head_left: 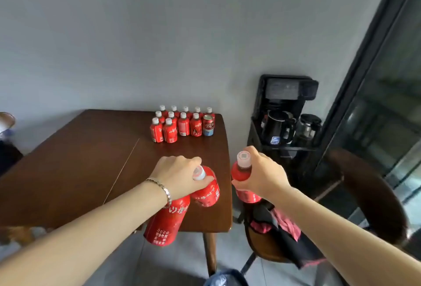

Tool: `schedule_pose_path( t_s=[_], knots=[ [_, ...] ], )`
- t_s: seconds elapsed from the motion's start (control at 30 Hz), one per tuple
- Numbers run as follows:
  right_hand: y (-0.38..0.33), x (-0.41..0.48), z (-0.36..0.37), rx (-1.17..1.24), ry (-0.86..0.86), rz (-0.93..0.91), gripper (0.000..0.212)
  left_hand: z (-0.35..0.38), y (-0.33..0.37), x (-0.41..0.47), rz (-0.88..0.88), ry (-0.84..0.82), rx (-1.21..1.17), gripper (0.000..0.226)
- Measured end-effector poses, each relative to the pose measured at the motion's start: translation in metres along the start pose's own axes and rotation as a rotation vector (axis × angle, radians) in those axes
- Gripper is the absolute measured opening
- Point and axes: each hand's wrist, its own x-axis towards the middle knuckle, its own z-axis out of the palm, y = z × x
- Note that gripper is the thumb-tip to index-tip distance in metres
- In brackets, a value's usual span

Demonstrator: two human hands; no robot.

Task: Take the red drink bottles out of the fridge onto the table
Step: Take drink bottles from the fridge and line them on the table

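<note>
Several red drink bottles with white caps stand in two rows at the far right of the dark wooden table, with a red can at the row's right end. My left hand grips two red bottles by their necks: one over the table's near right corner, the other hanging lower past the front edge. My right hand holds a third red bottle by its shoulder, just beyond the table's right edge. The fridge is outside the view.
A wooden chair with dark and pink clothes on its seat stands right of the table. Behind it a black stand carries a kettle and a glass pot. A dark-framed glass door fills the right side.
</note>
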Motion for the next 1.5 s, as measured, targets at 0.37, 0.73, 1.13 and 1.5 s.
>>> schedule_pose_path(
  t_s=[0.37, 0.73, 1.13, 1.5],
  knots=[
    [-0.066, 0.200, 0.137, 0.077, -0.080, 0.109, 0.070, 0.090, -0.185, 0.139, 0.086, -0.075, 0.065, 0.045],
    [-0.080, 0.334, 0.243, 0.233, 0.026, 0.512, 0.070, 0.167, -0.297, 0.245, 0.207, -0.205, -0.057, 0.049],
    [-0.080, 0.483, 0.312, 0.253, 0.002, 0.393, 0.065, 0.255, -0.329, 0.307, 0.246, 0.014, -0.172, 0.047],
    [-0.059, 0.507, 0.318, 0.608, -0.411, 0.516, 0.093, 0.277, -0.326, 0.331, 0.245, 0.018, -0.214, 0.048]
  ],
)
